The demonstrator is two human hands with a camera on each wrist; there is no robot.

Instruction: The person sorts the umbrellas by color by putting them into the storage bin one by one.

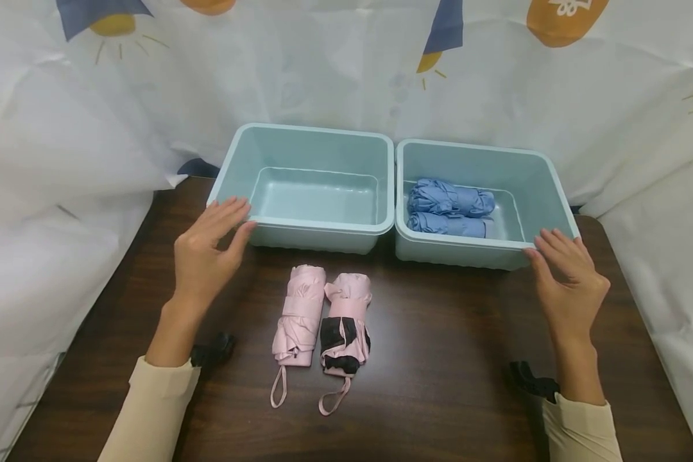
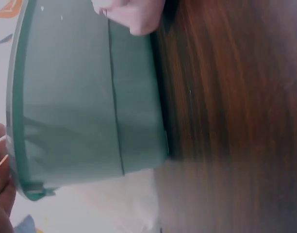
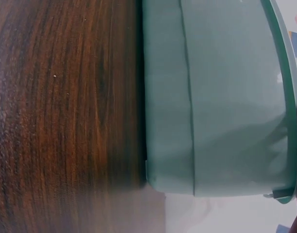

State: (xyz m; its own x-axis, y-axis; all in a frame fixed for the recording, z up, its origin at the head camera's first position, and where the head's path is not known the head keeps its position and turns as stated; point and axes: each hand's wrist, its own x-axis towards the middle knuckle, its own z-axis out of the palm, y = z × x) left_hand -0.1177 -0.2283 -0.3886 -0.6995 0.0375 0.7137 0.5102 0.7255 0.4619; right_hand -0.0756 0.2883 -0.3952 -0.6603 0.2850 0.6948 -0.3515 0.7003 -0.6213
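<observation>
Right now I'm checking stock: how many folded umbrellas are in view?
4: left pink umbrella and right pink umbrella on the table; rear blue umbrella and front blue umbrella in the right box. More could be hidden underneath.

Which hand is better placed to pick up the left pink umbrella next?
Probably the left. The left hand, at the left bin's outer front corner, is nearer the left pink umbrella; the right hand is beyond it, at the right bin's outer front corner.
</observation>
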